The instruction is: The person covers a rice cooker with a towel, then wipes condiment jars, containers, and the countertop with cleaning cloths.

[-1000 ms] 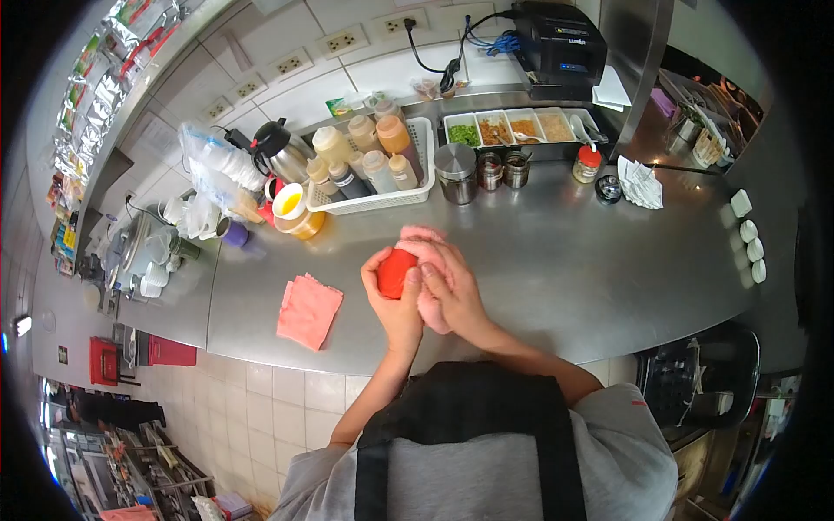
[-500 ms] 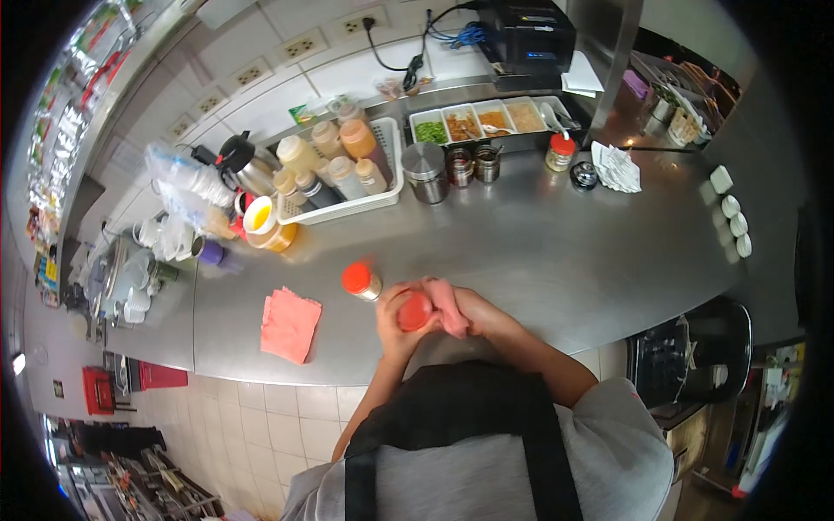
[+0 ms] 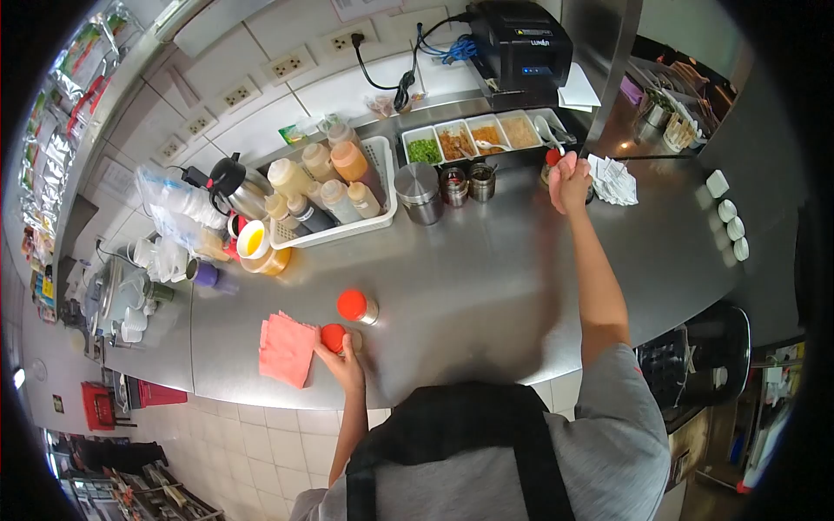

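Observation:
My left hand [image 3: 345, 365] is closed around a small jar with a red lid [image 3: 334, 337], low on the steel counter. Just behind it stands a second red-lidded jar [image 3: 354, 306]. A folded pink cloth [image 3: 287, 349] lies to the left of my left hand. Far to the right, my right hand [image 3: 570, 193] is stretched out, fingers closed on a bunched pink cloth [image 3: 566, 163]. It is at another red-lidded jar [image 3: 553, 157], which it partly covers; whether the fingers grip that jar I cannot tell.
A white basket of sauce bottles [image 3: 347, 227] stands at the back, with a steel canister [image 3: 419, 195] and small dark jars [image 3: 481, 182] beside it. Behind are topping trays [image 3: 436, 158] and a black printer [image 3: 521, 52]. Crumpled paper [image 3: 613, 181] lies near my right hand.
My hands have separated. The left has carried its jar left, near the folded cloth; the right has reached forward and right with the bunched cloth to the far red-lidded jar.

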`<state>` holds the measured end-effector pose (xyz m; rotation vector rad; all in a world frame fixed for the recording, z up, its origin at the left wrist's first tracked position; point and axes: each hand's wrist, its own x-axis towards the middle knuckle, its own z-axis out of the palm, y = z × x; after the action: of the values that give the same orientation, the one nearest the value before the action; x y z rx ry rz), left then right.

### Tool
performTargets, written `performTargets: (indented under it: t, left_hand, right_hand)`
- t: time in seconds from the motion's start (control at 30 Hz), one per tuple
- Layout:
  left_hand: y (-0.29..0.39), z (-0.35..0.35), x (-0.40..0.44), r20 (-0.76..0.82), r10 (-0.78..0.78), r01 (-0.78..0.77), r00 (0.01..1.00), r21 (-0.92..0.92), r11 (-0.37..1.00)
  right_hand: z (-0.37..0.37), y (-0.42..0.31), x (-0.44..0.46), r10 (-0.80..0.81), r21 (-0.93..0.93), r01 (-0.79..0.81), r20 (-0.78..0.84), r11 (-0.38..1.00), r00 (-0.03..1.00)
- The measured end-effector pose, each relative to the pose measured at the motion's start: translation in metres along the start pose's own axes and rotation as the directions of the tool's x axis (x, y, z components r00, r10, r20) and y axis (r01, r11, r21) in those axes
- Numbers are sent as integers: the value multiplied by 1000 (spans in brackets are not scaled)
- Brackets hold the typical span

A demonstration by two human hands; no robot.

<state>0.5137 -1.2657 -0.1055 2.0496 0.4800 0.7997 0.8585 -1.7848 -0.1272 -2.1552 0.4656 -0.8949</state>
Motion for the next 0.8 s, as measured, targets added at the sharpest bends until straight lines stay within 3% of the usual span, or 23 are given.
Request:
performTargets:
  t: [0.07, 0.13, 0.27, 0.33, 0.47, 0.6, 0.7, 0.8]
  left_hand:
    - [6, 8, 8, 15, 64, -65, 998, 60, 996]
    - [11, 8, 18, 71, 47, -54, 996, 99, 994]
    - [13, 10, 32, 171, -15, -8, 985, 128, 992]
    - [15, 12, 32, 106, 55, -71, 993, 148, 986]
    - [40, 16, 26, -89, 263, -234, 961, 254, 938]
    - [64, 17, 8, 12, 444, -440, 896, 156, 884]
    - [81, 38, -11, 284, 394, -401, 874, -38, 915]
    - [78, 78, -31, 531, 393, -401, 751, -105, 910]
  right_hand:
    - [25, 17, 20, 26, -20, -26, -11, 999, 1000]
    - [19, -9, 22, 158, -217, -137, 82, 967, 984]
    - [4, -51, 22, 323, -321, -273, 111, 907, 940]
    - [-6, -60, 20, 343, -292, -297, 119, 909, 932]
    - [-14, -51, 20, 299, -383, -198, 226, 902, 927]
    - [-53, -74, -20, 257, -343, -121, 385, 931, 887]
    - [-75, -99, -81, 172, -299, 7, 569, 954, 804]
    - [-108, -165, -162, -38, -153, 238, 764, 959, 644]
